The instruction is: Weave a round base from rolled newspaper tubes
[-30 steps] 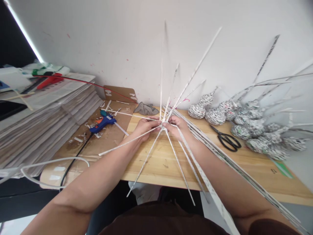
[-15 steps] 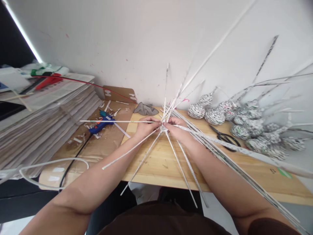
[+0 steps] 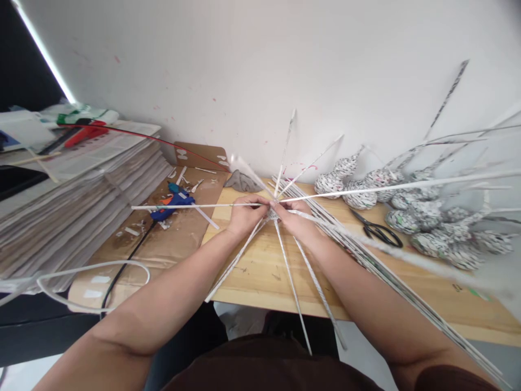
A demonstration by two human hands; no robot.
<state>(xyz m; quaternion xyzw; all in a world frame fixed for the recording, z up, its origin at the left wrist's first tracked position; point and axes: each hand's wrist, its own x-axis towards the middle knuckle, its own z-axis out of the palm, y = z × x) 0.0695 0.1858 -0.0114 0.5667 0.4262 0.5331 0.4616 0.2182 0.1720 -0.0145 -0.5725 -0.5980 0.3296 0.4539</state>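
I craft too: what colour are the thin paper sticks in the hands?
The thin paper sticks look mostly white with grey flecks; head view.

Soft, even, bright light; glaring white slanted strip of light (image 3: 44, 51) upper left. Faint shadows on the red-flecked white wall (image 3: 183, 65). Long white rolled-paper stick (image 3: 407, 256) motion-blurred toward lower right. Wide-angle edge stretch; upper-right corner darkened.

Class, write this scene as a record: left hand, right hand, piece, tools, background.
Left hand: fingers gripping the paper piece near its centre
Right hand: gripping it from the other side
Piece: pale strips radiating outward
Tools: scissors on the wooden tabletop; blue glue gun on brown cardboard
Background: woven paper bulbs by the wall
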